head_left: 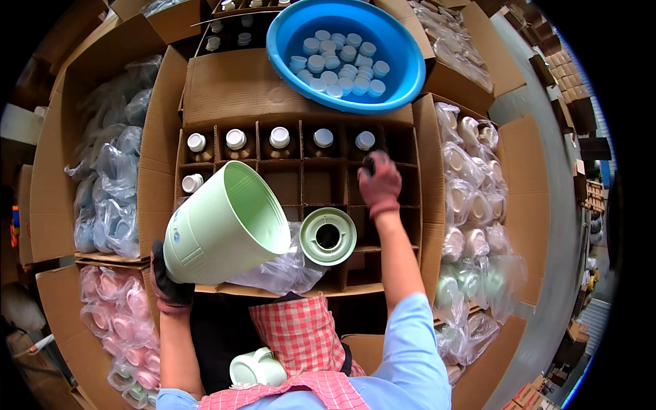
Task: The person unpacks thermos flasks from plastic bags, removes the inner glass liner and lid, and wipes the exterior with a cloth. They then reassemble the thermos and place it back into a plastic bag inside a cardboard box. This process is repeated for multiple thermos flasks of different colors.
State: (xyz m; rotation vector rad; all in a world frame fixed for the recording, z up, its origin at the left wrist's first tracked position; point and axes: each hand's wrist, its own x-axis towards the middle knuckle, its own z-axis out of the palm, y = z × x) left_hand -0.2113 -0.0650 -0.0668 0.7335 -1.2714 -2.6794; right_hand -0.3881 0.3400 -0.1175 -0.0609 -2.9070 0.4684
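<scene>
Gloved left fingers (158, 258) clasp a tilted, pale-green, tapering plastic container (205, 229), wide-mouthed and ringed near its rim, while curled right fingers (385, 165) hide any hold.

I have the left hand (172, 285) at eight o'clock, gloved and gripping, its bare forearm (180, 352) rising from seven. I have the right arm (398, 263) reaching farther, pointing toward twelve; the gloved right hand (380, 184), near three, is back-up with fingers curled, their hold unclear from my end.
</scene>
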